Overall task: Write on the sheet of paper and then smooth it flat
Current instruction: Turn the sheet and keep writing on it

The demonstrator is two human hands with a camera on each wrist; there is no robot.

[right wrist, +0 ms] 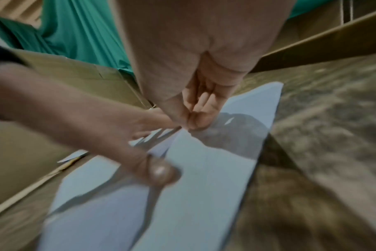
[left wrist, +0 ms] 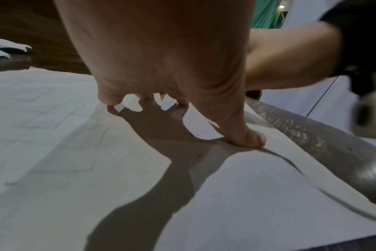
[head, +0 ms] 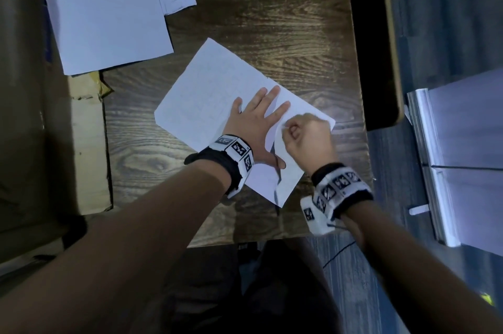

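The sheet of paper (head: 206, 94) lies slanted near the middle of the desk (head: 285, 20), with faint writing on it. The left hand (head: 254, 126) lies flat on the sheet, fingers straight and spread, thumb pressed down. The right hand (head: 306, 137) is curled over the sheet's corner by the desk's right edge. The head view shows only a fist there. The right wrist view shows its fingertips (right wrist: 195, 122) pinched together at the paper, maybe on a fold, but it is blurry. A stack of papers (head: 109, 6) sits at the far left corner.
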